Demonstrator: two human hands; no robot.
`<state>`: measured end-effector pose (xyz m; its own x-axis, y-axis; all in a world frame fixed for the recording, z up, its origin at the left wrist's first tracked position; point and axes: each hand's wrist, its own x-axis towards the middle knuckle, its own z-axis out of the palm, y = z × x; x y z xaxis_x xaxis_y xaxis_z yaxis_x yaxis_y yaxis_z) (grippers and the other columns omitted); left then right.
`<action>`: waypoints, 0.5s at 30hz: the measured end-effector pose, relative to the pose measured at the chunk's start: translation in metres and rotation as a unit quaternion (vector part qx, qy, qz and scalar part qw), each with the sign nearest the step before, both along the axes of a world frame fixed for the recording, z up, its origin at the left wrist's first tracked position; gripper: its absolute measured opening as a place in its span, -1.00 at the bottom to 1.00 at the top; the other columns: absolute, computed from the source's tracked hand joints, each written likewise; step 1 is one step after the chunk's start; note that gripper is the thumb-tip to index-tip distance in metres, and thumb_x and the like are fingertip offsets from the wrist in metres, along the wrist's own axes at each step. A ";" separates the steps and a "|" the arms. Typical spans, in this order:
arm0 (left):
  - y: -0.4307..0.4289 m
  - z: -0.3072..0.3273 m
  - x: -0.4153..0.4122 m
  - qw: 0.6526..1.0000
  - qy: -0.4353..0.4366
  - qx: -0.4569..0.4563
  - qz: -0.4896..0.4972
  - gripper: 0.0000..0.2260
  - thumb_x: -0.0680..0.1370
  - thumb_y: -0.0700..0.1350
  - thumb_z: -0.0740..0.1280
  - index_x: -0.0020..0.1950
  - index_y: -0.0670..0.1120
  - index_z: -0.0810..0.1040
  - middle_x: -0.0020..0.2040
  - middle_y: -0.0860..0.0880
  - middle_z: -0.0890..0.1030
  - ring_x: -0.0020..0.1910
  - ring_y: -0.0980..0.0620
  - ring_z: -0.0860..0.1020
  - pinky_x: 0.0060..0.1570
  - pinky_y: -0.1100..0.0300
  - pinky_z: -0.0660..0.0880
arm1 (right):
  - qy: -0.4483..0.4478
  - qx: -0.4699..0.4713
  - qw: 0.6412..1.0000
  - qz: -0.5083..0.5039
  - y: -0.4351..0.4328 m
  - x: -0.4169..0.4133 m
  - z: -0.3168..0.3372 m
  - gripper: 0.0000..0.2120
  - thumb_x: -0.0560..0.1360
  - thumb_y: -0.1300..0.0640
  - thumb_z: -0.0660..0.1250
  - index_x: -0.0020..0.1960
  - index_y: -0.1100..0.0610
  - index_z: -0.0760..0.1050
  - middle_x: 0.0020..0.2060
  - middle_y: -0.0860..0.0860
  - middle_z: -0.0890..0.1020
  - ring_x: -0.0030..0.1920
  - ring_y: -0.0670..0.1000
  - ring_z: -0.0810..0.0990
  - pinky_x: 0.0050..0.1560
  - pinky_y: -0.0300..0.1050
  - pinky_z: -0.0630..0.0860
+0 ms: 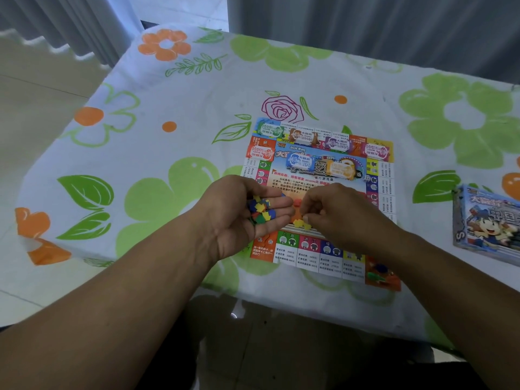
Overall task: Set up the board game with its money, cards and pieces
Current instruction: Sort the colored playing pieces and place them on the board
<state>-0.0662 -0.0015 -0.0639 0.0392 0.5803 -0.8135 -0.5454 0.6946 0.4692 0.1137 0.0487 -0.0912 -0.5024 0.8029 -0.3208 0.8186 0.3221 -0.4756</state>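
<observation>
Coloured flat pieces (260, 211) lie in the open left hand (239, 218); the right hand (337, 212) pinches a yellow piece (307, 227), partly hiding the paper board (309, 254).

We see a square paper game board (306, 256) with bright property squares, lying flat on the table. Seven small stacks of play money sit on its far half: green (271, 130), brown (302, 136), purple (336, 143) and pink (375, 150) along the far edge, red (261, 153) at the left edge, and blue (299, 161) and yellow (340, 168) nearer the centre. A heap of small flat mixed-colour pieces (260, 209) rests in the upturned left hand (242, 215). A few yellow pieces (298, 222) lie on the board's centre; the right hand (337, 215) seems to pinch one. More loose pieces (378, 273) lie on the near right corner.
</observation>
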 end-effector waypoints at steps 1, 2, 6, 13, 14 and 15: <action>0.000 0.000 0.000 1.000 -0.002 -0.001 0.000 -0.74 0.62 -0.24 0.16 0.13 -0.32 0.59 0.05 -0.28 0.70 -0.07 -0.18 0.70 -0.11 0.01 0.68 | 0.011 0.009 1.000 -0.008 0.000 -0.001 0.001 -0.94 0.55 0.12 0.38 -0.04 -0.01 0.61 -0.16 -0.12 0.63 -0.12 -0.07 0.61 -0.09 -0.04 0.58; 0.000 -0.001 0.000 1.000 -0.004 -0.001 -0.001 -0.73 0.62 -0.23 0.16 0.14 -0.31 0.59 0.05 -0.28 0.70 -0.08 -0.18 0.71 -0.11 0.01 0.68 | 0.031 0.025 0.999 -0.019 -0.001 -0.001 0.004 -0.94 0.55 0.12 0.37 -0.05 0.00 0.61 -0.18 -0.11 0.63 -0.14 -0.08 0.61 -0.11 -0.05 0.57; 0.000 -0.003 0.000 1.000 -0.014 0.008 -0.005 -0.69 0.65 -0.13 0.14 0.17 -0.28 0.59 0.08 -0.28 0.69 -0.09 -0.16 0.70 -0.13 0.01 0.68 | 0.164 0.066 0.984 -0.018 -0.007 -0.009 0.017 -0.97 0.53 0.16 0.41 -0.06 0.05 0.62 -0.26 -0.14 0.59 -0.25 -0.19 0.54 -0.24 -0.28 0.42; 0.001 -0.001 0.008 0.999 -0.038 0.031 -0.021 -0.78 0.67 -0.09 0.16 0.10 -0.17 0.55 -0.28 -0.13 0.65 -0.37 -0.01 0.64 -0.19 0.08 0.63 | 0.209 0.071 0.971 0.090 -0.016 -0.016 0.011 -0.81 0.47 0.14 0.44 0.08 0.04 0.63 -0.15 -0.04 0.55 -0.16 -0.07 0.56 -0.14 0.02 0.55; 0.001 -0.001 0.009 0.999 -0.035 0.032 -0.020 -0.78 0.67 -0.10 0.16 0.12 -0.17 0.55 -0.29 -0.13 0.64 -0.39 -0.01 0.63 -0.20 0.09 0.63 | 0.204 0.073 0.972 0.095 -0.016 -0.015 0.011 -0.81 0.47 0.13 0.43 0.09 0.04 0.63 -0.15 -0.05 0.54 -0.16 -0.07 0.55 -0.16 0.01 0.54; 0.001 -0.001 0.009 0.999 -0.033 0.033 -0.019 -0.77 0.66 -0.11 0.17 0.16 -0.17 0.56 -0.26 -0.13 0.64 -0.38 -0.01 0.62 -0.22 0.09 0.63 | 0.198 0.078 0.972 0.101 -0.015 -0.015 0.010 -0.81 0.48 0.12 0.42 0.09 0.05 0.63 -0.15 -0.07 0.53 -0.17 -0.07 0.54 -0.17 -0.02 0.53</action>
<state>-0.0570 -0.0003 -0.0654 0.1152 0.6297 -0.7683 -0.5509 0.6841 0.4781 0.0990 0.0337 -0.0811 -0.7146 0.6979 0.0471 0.4938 0.5510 -0.6727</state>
